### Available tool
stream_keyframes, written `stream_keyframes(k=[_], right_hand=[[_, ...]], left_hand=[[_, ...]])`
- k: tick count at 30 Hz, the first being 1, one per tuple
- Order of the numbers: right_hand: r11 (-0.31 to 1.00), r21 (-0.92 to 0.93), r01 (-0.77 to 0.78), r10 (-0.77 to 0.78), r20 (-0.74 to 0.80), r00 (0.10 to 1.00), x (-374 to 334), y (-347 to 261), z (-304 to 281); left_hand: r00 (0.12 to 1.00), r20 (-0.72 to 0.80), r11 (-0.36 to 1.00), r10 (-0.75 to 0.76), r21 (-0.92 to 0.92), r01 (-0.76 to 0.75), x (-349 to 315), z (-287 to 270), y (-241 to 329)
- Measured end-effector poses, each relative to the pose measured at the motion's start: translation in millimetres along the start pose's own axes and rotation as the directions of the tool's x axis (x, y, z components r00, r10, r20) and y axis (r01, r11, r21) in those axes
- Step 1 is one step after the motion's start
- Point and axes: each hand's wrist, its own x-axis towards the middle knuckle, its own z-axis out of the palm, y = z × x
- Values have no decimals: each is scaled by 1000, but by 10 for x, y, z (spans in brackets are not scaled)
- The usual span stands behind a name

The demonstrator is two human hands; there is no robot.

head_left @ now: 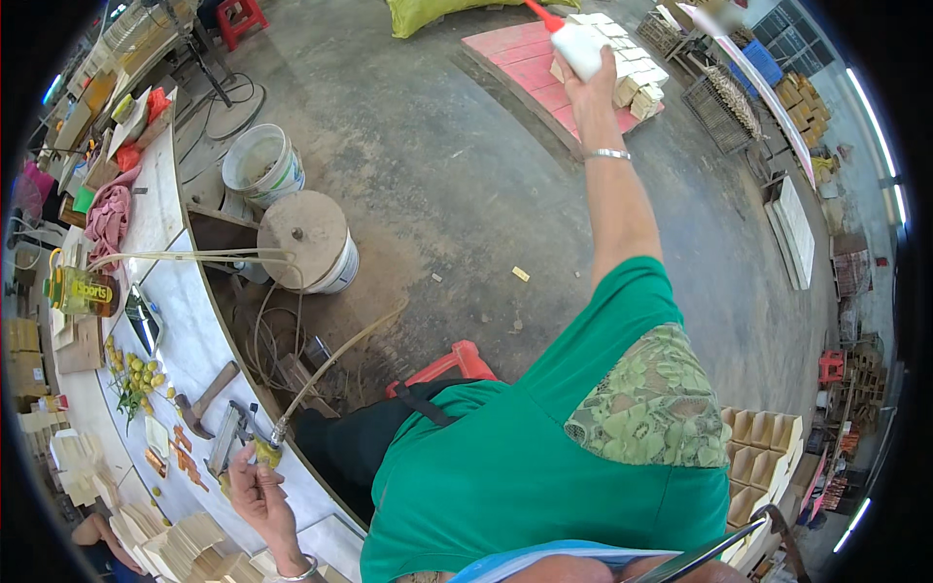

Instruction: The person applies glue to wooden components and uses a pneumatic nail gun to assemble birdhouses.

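My right hand (591, 85) reaches far out and grips a white squeeze bottle (579, 49) with a red nozzle. The bottle is tilted above a pink slatted platform (505, 47), beside rows of pale wooden blocks or boxes (637, 66). Over the white-topped workbench (209, 311), my left hand (259, 494) has loosely bent fingers, with nothing visible in them. Right by its fingertips lies an air-powered staple gun (231, 434) with a yellowish wrapped part and a hose (340, 352). Whether the fingertips touch it cannot be made out.
A hammer (206, 400), small yellow fruit (141, 376), a phone (144, 319) and a bottle of yellow liquid (89, 291) lie along the bench. Two buckets (335, 272) stand beside it. A red stool (452, 364) is near me. Wooden trays (763, 447) are stacked behind me.
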Motion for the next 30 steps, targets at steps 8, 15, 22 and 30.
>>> stream_keyframes(k=[8,15,22,30], right_hand=[[989,-14,-149,149,149,978,-272,652,597],[589,-211,-780,789,359,498,-2554,1769,1036],[47,-409,-911,800,561,-210,-4280,1724,1012],[-128,-661,-739,775,398,-490,-5705,1549,1311]], left_hand=[[983,-157,995,-97,9,100,-207,281,-20],[911,-397,983,107,181,-36,-705,368,-126],[831,-550,995,84,9,-95,-1304,379,114],[468,-831,816,302,479,324,-2425,-1244,-324]])
